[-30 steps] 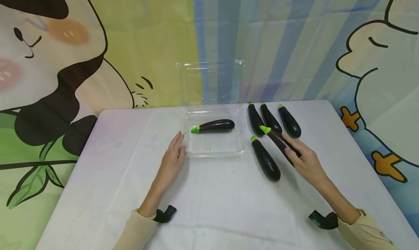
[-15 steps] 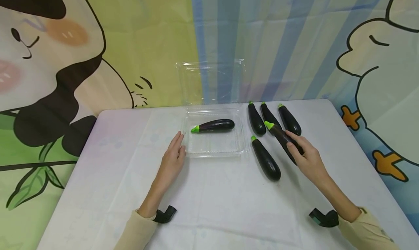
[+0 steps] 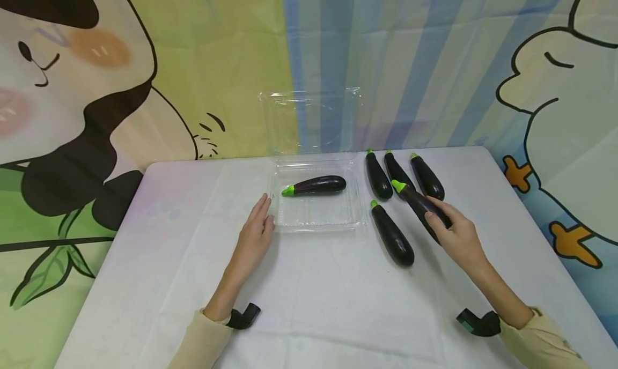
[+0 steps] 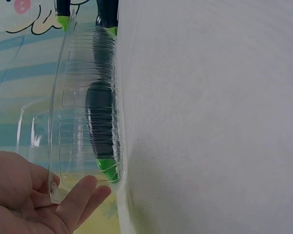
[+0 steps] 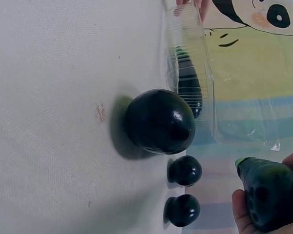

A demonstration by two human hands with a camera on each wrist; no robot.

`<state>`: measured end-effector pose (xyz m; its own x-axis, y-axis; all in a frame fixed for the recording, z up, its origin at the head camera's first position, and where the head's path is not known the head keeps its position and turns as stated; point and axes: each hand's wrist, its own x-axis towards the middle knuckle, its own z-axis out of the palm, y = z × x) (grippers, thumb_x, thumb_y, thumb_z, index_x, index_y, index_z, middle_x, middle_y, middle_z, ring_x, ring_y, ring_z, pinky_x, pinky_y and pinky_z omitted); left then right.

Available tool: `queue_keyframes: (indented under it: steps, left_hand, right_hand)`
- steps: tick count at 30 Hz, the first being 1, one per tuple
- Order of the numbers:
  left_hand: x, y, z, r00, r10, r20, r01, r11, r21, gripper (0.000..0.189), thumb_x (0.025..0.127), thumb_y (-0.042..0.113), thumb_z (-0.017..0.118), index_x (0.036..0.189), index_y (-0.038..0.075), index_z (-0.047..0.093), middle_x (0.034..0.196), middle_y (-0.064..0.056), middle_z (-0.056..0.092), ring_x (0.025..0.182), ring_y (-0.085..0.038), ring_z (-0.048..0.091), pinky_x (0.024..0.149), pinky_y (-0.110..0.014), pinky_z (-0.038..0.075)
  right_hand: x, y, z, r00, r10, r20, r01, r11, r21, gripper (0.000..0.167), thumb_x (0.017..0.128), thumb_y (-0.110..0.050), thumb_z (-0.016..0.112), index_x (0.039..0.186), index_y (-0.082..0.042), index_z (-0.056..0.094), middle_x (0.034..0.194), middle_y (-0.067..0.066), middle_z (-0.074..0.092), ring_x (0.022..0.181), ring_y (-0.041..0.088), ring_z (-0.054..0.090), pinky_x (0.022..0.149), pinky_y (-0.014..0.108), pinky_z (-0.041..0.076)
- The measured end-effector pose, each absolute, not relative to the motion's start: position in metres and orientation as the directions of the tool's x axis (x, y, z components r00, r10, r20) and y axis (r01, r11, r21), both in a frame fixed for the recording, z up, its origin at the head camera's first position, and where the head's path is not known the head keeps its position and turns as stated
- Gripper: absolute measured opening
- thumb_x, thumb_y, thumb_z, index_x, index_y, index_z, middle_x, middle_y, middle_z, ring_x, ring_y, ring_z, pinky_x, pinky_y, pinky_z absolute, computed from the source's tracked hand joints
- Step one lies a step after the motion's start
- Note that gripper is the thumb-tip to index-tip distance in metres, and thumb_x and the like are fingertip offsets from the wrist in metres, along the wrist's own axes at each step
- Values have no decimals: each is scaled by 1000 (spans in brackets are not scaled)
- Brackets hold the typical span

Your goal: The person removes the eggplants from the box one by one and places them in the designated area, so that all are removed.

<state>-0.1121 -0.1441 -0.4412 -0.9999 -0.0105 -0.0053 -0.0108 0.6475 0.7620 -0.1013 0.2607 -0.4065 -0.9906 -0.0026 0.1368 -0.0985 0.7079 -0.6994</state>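
Observation:
My right hand grips a dark purple eggplant by its thick end, raised over the table, its green stem tip angled to the far left. In the right wrist view, fingers and thumb lie along the sides of this eggplant. At the left side of a clear plastic clamshell box, my left hand rests with fairly straight fingers against the wall. Inside the box one eggplant lies crosswise, stem to the left. The left wrist view shows the fingertips right at the box's rim.
An eggplant lies right of the box, nearest to me. Behind it are three more: one eggplant, a partly covered eggplant and a third eggplant. The box's lid stands up against the cartoon backdrop.
My right hand has shifted slightly right and away from me with the eggplant, then nearly stopped. The left hand and the box have stayed in place.

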Motion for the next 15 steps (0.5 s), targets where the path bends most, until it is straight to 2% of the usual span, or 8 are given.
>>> queue_keyframes:
  steps: [2, 6, 10, 15]
  left_hand:
    - [-112, -144, -441, -1000, -9, -6, -11, 648, 762, 51, 104, 22, 39, 153, 7, 29, 163, -2, 19, 149, -26, 23, 119, -50, 28]
    - [-113, -144, -442, -1000, -6, 7, 1, 654, 756, 51, 104, 20, 39, 152, 7, 30, 163, -4, 20, 149, -27, 24, 119, -50, 28]
    - [-113, -144, -442, -1000, -4, 12, 6, 660, 751, 51, 104, 21, 39, 152, 7, 30, 163, -3, 20, 149, -26, 24, 119, -49, 28]
    - [-114, -144, -442, -1000, -3, 18, 11, 657, 753, 50, 104, 20, 39, 152, 6, 30, 163, -4, 21, 149, -26, 24, 119, -48, 28]
  right_hand:
    - [-101, 261, -407, -992, 3, 123, -86, 705, -704, 46, 101, -30, 47, 143, -10, 48, 124, 26, 57, 77, 19, 49, 54, 23, 40]
    - [-100, 261, -408, -991, -6, 133, -99, 698, -709, 47, 101, -29, 49, 143, -8, 47, 129, 29, 56, 73, 12, 50, 53, 23, 41]
    - [-100, 262, -413, -974, -51, 219, -193, 692, -696, 48, 97, -21, 58, 141, -4, 49, 126, 26, 58, 80, -1, 48, 57, 14, 44]
    - [-102, 261, -418, -954, -83, 288, -265, 684, -680, 51, 90, -14, 68, 138, -5, 54, 119, 22, 61, 83, -3, 45, 59, 9, 43]
